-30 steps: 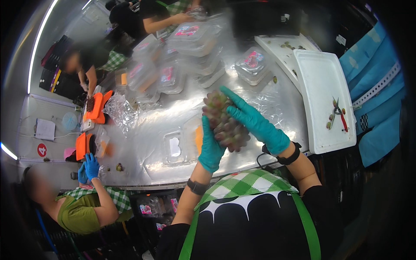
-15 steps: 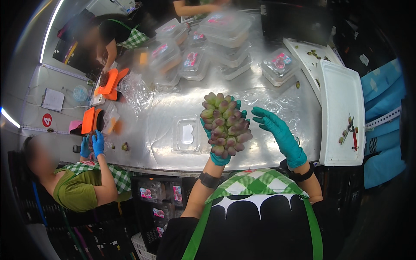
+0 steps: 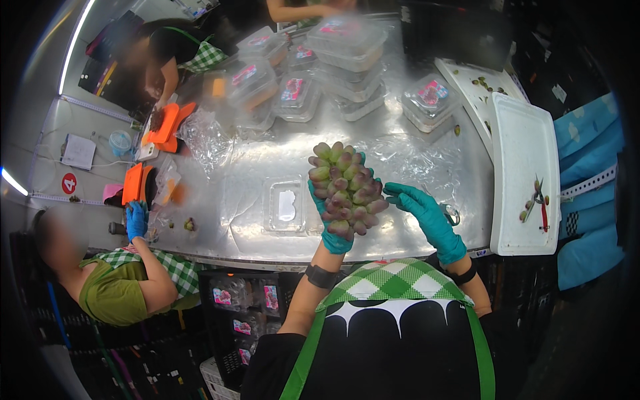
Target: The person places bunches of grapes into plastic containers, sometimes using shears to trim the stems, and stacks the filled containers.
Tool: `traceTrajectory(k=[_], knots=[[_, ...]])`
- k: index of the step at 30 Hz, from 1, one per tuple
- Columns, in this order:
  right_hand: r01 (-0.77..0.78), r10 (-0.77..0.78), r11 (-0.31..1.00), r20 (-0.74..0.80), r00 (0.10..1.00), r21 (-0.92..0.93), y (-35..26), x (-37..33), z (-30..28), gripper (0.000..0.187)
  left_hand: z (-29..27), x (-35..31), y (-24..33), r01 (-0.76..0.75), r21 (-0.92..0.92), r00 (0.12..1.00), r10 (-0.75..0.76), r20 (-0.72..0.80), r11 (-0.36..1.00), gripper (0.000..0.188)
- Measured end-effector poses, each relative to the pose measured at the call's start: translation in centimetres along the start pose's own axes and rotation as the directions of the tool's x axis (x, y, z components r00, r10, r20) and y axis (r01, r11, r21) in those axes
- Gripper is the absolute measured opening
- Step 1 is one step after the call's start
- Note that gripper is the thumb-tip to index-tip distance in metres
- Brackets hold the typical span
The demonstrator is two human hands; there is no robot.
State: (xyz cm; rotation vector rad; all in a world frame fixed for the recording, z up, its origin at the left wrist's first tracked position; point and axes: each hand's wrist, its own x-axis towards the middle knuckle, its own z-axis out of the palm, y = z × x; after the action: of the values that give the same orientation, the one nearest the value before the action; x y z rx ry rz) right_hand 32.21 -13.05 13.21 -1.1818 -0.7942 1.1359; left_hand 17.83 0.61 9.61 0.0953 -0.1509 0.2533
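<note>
A bunch of green and dusky purple grapes rests upright on my left hand, which wears a teal glove and is closed around the bunch from behind; most of its fingers are hidden. My right hand, gloved the same way, is at the bunch's right edge with fingers stretched out and nothing visible in them. Whether its fingertips touch the grapes I cannot tell. Beside its wrist shows a small metal loop, partly covered. Left of the bunch, an open clear plastic box with a white pad lies on the metal table.
Lidded clear boxes are stacked at the back, one more to their right. A white tray at right holds scissors and loose grapes. Crinkled film lies beyond my right hand. A blue-gloved co-worker works at left near orange scales.
My right hand has come slightly lower and nearer the grapes, its fingers closer together. The bunch stays in my left hand. The co-worker's blue-gloved hands have shifted left.
</note>
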Motion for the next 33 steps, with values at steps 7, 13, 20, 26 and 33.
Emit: traceTrajectory(k=[7,13,20,26,33], knots=[[0.174,-0.175,0.984,0.002,0.985,0.024,-0.6,-0.1,1.5,0.060,2.4,0.7,0.0,-0.034,0.204,0.953,0.093,-0.289,0.978,0.039],[0.390,-0.394,0.865,0.053,0.918,-0.317,-1.8,0.9,3.3,0.090,2.5,1.1,-1.5,-0.176,0.485,0.876,0.361,-0.320,0.857,0.069],[0.133,-0.106,0.980,-0.174,0.979,0.148,2.0,2.1,1.2,0.075,3.2,3.7,-2.6,0.118,0.754,0.854,0.322,-0.410,0.647,0.052],[-0.207,0.250,0.717,0.032,0.968,0.666,0.7,0.2,-3.3,0.058,3.3,5.7,-3.4,0.298,0.804,0.858,0.226,-0.462,0.515,0.063],[0.385,-0.395,0.919,-0.239,0.887,-0.089,1.7,-3.4,-9.9,0.043,1.1,9.2,-3.7,0.307,0.925,0.907,0.225,-0.355,0.222,0.049]])
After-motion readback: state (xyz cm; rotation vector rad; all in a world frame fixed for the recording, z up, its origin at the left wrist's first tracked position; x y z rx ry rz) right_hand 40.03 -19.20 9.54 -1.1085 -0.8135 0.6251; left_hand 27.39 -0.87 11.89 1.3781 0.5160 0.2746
